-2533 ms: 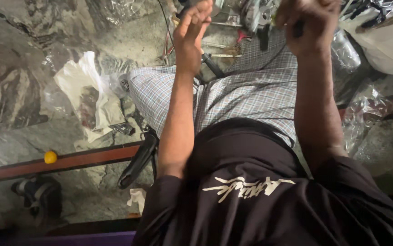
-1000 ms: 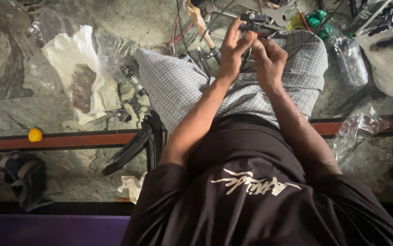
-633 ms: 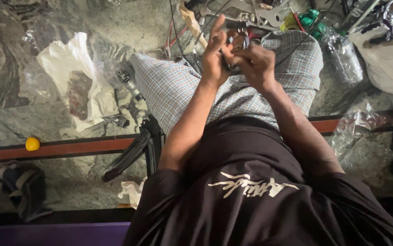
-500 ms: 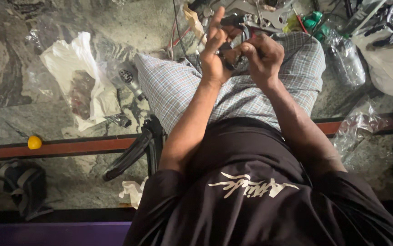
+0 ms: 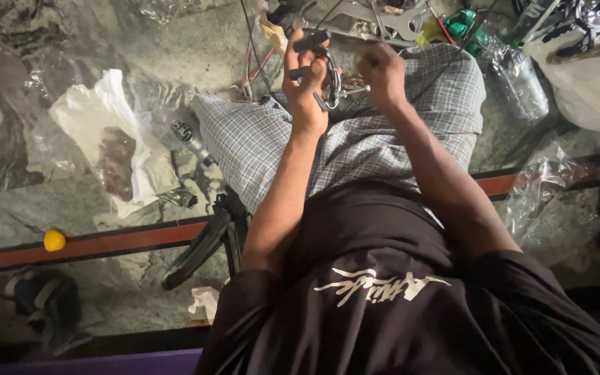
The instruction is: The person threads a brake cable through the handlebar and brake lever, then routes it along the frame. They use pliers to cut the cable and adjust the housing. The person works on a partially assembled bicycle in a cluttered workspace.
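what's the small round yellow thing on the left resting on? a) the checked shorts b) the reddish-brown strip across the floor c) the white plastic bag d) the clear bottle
b: the small yellow ball sits on the reddish-brown strip that crosses the marble floor, apart from the white plastic bag.

- Single view: head-worn camera, looking steeply down the wearer's own torso and lap.
- Near range; both forearms fill the centre, hands at the top edge.
- Marble floor [image 5: 140, 62] surrounds the body.
- No second view for overlap.
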